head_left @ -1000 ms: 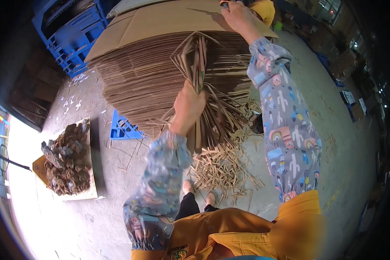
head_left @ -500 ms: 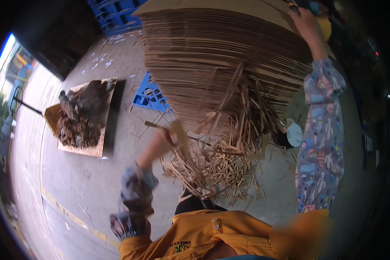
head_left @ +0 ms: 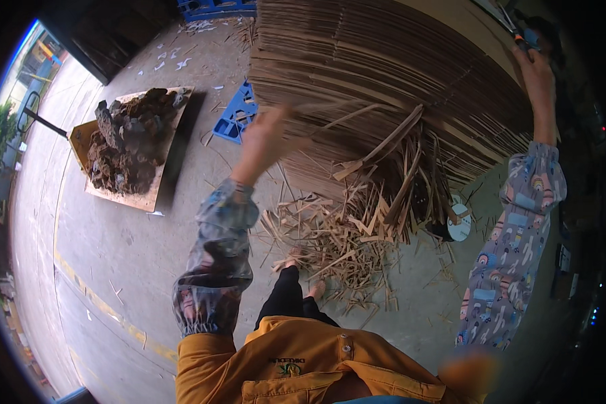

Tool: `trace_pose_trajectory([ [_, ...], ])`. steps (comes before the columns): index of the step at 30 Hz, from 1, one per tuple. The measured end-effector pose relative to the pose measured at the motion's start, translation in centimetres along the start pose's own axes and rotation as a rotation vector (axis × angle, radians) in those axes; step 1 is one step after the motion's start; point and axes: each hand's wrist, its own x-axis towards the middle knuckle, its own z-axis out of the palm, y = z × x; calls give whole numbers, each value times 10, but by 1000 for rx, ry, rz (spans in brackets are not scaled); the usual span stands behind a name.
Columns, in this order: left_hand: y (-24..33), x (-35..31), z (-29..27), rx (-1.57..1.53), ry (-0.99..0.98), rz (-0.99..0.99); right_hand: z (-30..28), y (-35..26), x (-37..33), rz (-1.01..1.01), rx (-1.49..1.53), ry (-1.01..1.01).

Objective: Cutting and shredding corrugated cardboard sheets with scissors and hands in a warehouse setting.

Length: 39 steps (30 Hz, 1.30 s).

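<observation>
A tall stack of flat brown cardboard sheets [head_left: 357,67] fills the upper middle. My left hand [head_left: 266,140] is at its left side, fingers smeared by motion; whether it holds anything is unclear. At the stack's upper right, my right hand [head_left: 537,77] is closed around a tool with an orange-and-dark handle [head_left: 520,42] and a thin metal end reaching over the top sheet. Loose cardboard strips [head_left: 397,145] hang from the near side of the stack. Below them, a heap of cut cardboard scraps [head_left: 347,252] covers the floor around my feet.
A blue plastic pallet [head_left: 236,116] shows beside the stack's left edge. Further left, a yellow hand truck [head_left: 81,145] carries a board piled with brown, lumpy material [head_left: 131,145]. A round white-faced object [head_left: 459,221] stands right of the scraps. Dark clutter lines the right edge.
My left hand has moved up to the stack; the strips it held are no longer visible in it. My right hand keeps its tool. The whole view has shifted.
</observation>
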Motion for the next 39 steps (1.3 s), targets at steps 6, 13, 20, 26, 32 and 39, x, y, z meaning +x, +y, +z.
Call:
trace_pose_trajectory([
  [6,16,9,-7,262,497,-75,3,6,5,73,57,-132],
  [13,-47,77,-37,-762,204,161,13,22,7,-9,-47,-52],
  [20,-37,59,-13,-591,433,-103,9,15,8,0,64,-71],
  [26,8,10,-10,34,597,-209,-1,9,8,-65,4,-40],
  [32,105,5,94,-36,637,136,-2,16,8,51,29,-146],
  [39,202,-27,155,-518,399,-215,3,23,10,63,2,-107],
])
